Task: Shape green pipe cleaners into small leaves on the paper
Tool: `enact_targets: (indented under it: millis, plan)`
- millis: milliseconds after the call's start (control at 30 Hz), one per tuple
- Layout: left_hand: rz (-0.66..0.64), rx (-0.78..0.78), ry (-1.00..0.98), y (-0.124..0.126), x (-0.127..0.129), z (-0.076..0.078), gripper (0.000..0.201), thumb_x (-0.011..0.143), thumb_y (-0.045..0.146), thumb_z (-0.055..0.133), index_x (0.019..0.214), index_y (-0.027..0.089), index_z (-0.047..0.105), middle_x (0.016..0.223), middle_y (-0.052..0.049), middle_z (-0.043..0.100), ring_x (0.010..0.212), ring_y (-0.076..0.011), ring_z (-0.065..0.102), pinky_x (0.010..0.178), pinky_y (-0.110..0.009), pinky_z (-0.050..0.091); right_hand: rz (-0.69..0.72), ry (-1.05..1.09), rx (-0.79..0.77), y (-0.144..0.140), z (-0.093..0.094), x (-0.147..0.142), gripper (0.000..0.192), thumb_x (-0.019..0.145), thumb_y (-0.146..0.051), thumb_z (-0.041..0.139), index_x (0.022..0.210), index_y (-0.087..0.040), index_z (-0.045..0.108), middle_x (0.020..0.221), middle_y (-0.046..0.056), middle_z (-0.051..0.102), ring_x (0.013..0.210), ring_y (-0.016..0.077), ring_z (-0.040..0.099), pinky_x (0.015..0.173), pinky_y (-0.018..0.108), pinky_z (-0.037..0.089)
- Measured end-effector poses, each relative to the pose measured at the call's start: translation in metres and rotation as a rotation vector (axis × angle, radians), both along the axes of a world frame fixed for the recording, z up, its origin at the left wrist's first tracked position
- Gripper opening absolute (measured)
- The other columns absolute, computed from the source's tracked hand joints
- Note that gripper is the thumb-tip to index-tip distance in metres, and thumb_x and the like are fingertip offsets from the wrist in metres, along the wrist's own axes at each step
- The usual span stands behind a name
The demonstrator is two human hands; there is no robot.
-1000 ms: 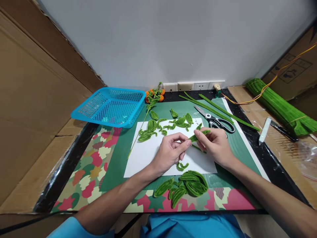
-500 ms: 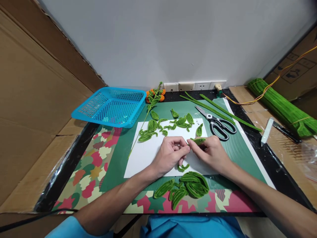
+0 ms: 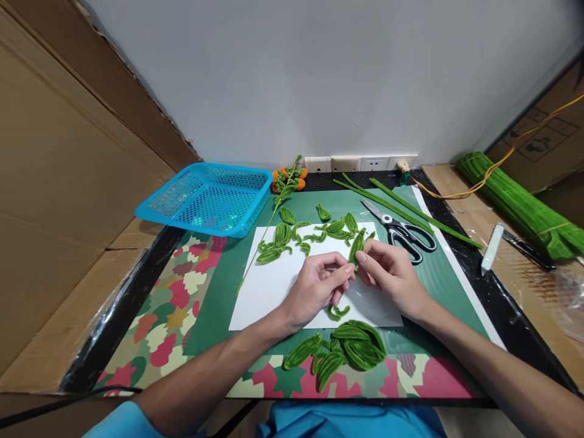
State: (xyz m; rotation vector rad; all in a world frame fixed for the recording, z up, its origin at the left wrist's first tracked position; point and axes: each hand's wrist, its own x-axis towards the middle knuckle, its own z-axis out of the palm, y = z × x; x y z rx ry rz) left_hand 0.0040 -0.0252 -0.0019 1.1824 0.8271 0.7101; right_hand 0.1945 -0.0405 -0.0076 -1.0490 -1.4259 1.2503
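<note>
Pinching one green leaf [image 3: 356, 246] between two hands: left hand [image 3: 316, 288], right hand [image 3: 391, 275].

a small green fuzzy leaf [image 3: 356, 246], folded from pipe cleaner, stands almost upright, pinched at its lower end between both hands above the white paper [image 3: 274, 292].

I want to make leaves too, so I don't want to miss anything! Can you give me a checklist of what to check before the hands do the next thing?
1. Left hand pinches the green leaf piece: ok.
2. Right hand grips the same piece: ok.
3. Piece held above the white paper: ok.
4. Scissors lie apart from both hands: ok.
5. Pile of finished leaves sits near the table edge, away from the fingers: ok.
6. Piece's end twisted shut: cannot tell.
</note>
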Motion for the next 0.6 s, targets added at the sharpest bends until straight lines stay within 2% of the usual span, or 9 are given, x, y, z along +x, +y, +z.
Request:
enact_targets:
  millis: [100, 333, 600]
  plan:
    - [0.018, 0.026, -0.004, -0.0006, 0.0003, -0.001, 0.039, 0.097, 0.052, 0.067, 0.084, 0.015, 0.063, 0.066, 0.002, 0.061, 0.041, -0.0046, 0.051, 0.037, -0.015, 0.03, 0.043, 0.004, -0.021, 0.0001, 0.001, 0.0005, 0.044, 0.102, -0.05, 0.064, 0.071, -0.02, 0.055, 0.058, -0.004, 0.053, 0.052, 0.0107, 0.041, 0.051, 0.026, 0.03]
    - [0.027, 0.076, 0.02, -0.0001, -0.0026, -0.0064, 0.028, 0.097, 0.044, 0.07, 0.094, 0.02, 0.057, 0.05, 0.008, 0.055, 0.038, -0.0055, 0.044, 0.038, -0.014, 0.029, 0.143, -0.007, -0.063, -0.0018, 0.0032, 0.0004, 0.044, 0.102, -0.048, 0.064, 0.07, -0.019, 0.055, 0.061, -0.003, 0.055, 0.056, 0.0109, 0.046, 0.054, 0.025, 0.033]
    - [0.11, 0.188, 0.071, -0.0005, -0.0021, -0.0005, 0.025, 0.095, 0.038, 0.074, 0.089, 0.018, 0.059, 0.058, 0.007, 0.053, 0.045, -0.0055, 0.049, 0.043, -0.016, 0.035, 0.129, 0.013, -0.083, 0.0016, 0.0034, 0.0004, 0.042, 0.098, -0.049, 0.071, 0.072, -0.017, 0.064, 0.055, -0.003, 0.055, 0.05, 0.0097, 0.044, 0.049, 0.024, 0.031]
